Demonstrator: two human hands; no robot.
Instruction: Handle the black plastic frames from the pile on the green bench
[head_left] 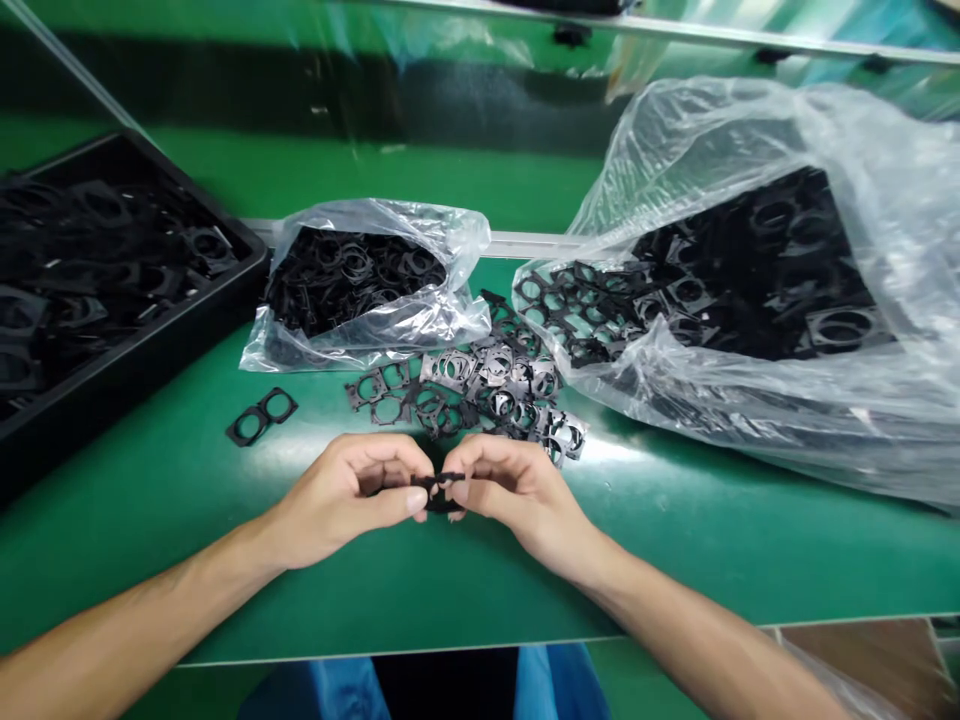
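Observation:
My left hand [360, 490] and my right hand [510, 490] meet over the front middle of the green table, each pinching one side of a small black plastic ring frame [441, 490]. Fingers cover much of it, and whether it is one piece or two pressed together I cannot tell. Just beyond my fingertips lies a loose pile of flat black ring frames [495, 385], each a squarish plate with a round hole. To the left, a pair of such frames [262, 416] lies flat by itself, touching or joined at the edges.
A black tray [142, 350] heaped with black frames stands at the left. Behind the pile lies a clear plastic bag [465, 240] of the same parts. A larger open clear bag [675, 130] spills frames at the right. The green table [337, 620] ends just before my body.

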